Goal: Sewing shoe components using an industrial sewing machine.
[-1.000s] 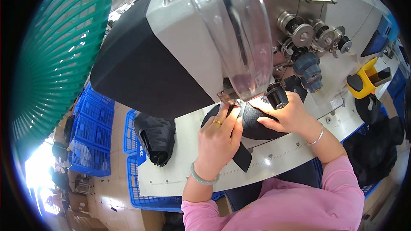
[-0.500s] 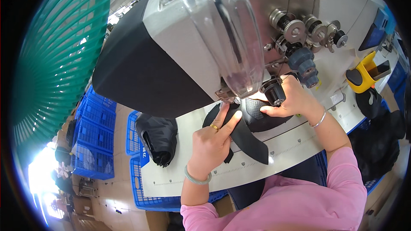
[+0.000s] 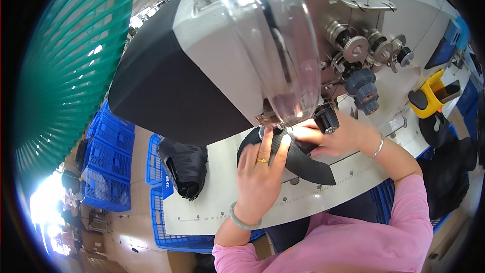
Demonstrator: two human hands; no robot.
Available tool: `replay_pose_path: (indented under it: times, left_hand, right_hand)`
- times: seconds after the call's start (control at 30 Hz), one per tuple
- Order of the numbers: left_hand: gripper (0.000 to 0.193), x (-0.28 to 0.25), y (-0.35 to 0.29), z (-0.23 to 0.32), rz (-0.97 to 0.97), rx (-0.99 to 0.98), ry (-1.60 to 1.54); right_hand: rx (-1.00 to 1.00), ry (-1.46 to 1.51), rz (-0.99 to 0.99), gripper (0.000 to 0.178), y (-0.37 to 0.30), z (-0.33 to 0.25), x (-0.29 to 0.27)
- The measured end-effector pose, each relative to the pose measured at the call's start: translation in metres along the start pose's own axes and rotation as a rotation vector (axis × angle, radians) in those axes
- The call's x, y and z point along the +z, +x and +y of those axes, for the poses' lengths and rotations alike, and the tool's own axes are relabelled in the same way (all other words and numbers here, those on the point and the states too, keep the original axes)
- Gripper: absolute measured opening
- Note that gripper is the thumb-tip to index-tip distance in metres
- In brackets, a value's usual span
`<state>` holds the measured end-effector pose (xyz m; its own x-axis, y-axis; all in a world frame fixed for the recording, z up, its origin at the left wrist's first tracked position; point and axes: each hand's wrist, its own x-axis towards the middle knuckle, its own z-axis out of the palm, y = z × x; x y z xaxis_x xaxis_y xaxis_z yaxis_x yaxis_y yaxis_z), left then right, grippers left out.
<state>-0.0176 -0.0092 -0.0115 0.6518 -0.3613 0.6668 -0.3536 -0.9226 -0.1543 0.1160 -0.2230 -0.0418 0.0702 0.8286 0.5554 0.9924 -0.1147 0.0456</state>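
Note:
A curved black piece of sheet material (image 3: pixel 313 168), partly textured, lies on the white sewing machine table under the needle area of a large sewing machine (image 3: pixel 217 55). My left hand (image 3: pixel 260 177) rests on it with fingers stretched out, their tips close to the presser foot (image 3: pixel 273 120). On the other side of the needle, my right hand (image 3: pixel 343 134) has its fingers bent in on the dark material. A black knob (image 3: pixel 327 118) hides part of those fingers. The needle itself cannot be made out.
A finished-looking black shoe upper (image 3: pixel 184 167) lies on the table at the left. Blue plastic crates (image 3: pixel 108 172) are stacked beyond it. A green fan guard (image 3: pixel 76 60) rises at far left. A yellow holder (image 3: pixel 429 93) stands at the right, above black pieces (image 3: pixel 449 167).
The black piece has turned, its loose end swinging to the right. My left hand has moved right with more fingers laid out; my right hand has come down and closer to the needle.

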Motion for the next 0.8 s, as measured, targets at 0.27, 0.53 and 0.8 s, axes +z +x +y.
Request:
replay_pose_path:
  times: [0.27,0.53,0.8]
  left_hand:
    - [0.028,0.001,0.013,-0.008,0.118,-0.266,-0.509]
    - [0.031,0.006,0.011,0.001,0.149,-0.272,-0.429]
    - [0.046,0.006,0.003,0.002,0.114,-0.071,-0.166]
  right_hand:
    - [-0.079,-0.036,0.354,0.04,0.01,-0.013,0.007]
    - [0.02,0.165,0.297,0.031,0.016,-0.02,-0.007]
    - [-0.014,0.117,0.397,0.029,0.012,-0.022,0.005]
